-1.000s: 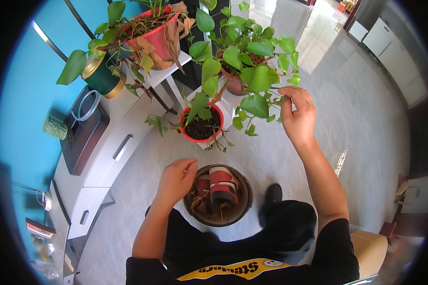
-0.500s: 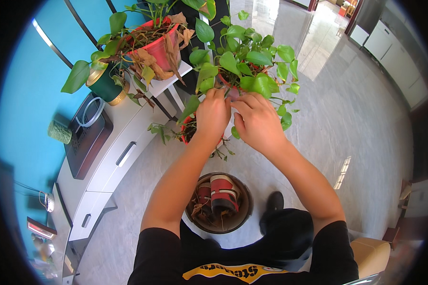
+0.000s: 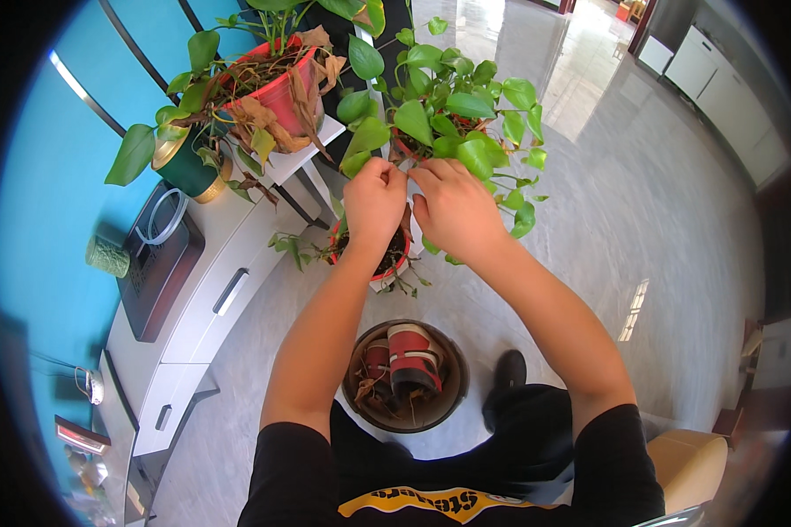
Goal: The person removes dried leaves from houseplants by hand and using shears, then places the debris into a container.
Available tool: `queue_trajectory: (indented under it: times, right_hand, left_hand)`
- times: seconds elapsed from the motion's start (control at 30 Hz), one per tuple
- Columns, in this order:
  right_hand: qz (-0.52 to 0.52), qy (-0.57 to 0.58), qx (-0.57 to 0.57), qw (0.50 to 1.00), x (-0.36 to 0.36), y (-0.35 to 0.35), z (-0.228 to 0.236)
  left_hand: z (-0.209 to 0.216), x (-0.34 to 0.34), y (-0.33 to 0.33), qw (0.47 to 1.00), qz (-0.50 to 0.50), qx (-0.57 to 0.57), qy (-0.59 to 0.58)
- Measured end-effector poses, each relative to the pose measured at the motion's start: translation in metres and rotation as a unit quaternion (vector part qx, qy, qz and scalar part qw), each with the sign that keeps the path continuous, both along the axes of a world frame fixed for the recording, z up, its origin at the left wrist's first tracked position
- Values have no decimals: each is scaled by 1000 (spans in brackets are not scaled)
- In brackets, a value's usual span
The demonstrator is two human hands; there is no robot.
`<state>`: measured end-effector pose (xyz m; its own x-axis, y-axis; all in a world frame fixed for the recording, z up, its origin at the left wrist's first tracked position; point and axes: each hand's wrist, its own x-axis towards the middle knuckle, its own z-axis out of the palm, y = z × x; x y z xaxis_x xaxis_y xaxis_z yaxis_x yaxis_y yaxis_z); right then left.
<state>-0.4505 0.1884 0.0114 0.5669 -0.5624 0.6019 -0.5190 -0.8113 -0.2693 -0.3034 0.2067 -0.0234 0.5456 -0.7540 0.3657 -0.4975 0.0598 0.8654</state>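
My left hand [image 3: 376, 200] is closed in a pinch at the near edge of a leafy green potted plant [image 3: 470, 105]. Close beside it, my right hand [image 3: 460, 211] has its fingers bent and pressed together, their tips almost meeting the left thumb. Whatever the fingertips hold is hidden behind them. Both hands are above a lower red-rimmed pot [image 3: 394, 259] of dark soil, which carries a few thin stems. Green leaves surround the fingers and partly cover the upper plant's pot.
A red pot [image 3: 281, 92] with withered brown leaves stands on a white stand at left. Below it, a white cabinet [image 3: 198, 303] holds a dark tray and a green canister [image 3: 185, 162]. Near my feet, a round bin [image 3: 453, 404] contains red-and-black shoes and dry leaves.
Both hands have come slightly nearer to me and a little left, so more of the lower pot shows between my wrists. The whole view has also shifted slightly.
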Motion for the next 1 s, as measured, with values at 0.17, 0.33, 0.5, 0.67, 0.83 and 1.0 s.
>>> queue_trajectory:
  times: [0.17,0.33,0.5,0.67,0.83,1.0]
  right_hand:
    - [-16,-26,-37,999,1,-5,-2]
    - [15,-137,-52,989,-57,24,6]
    - [-140,-186,63,971,-110,23,-3]
    - [-178,-195,110,958,-119,-16,-14]
    - [-190,-118,56,973,-121,-79,-1]
    - [-165,-16,-48,985,-118,-90,6]
  left_hand:
    - [29,-3,29,999,-41,27,23]
    - [16,9,141,986,-91,141,-8]
    - [-92,17,256,965,-101,228,-81]
    - [-95,-2,284,935,-145,306,-108]
    - [-62,8,252,943,-171,275,-80]
    - [15,-10,170,970,-218,51,-92]
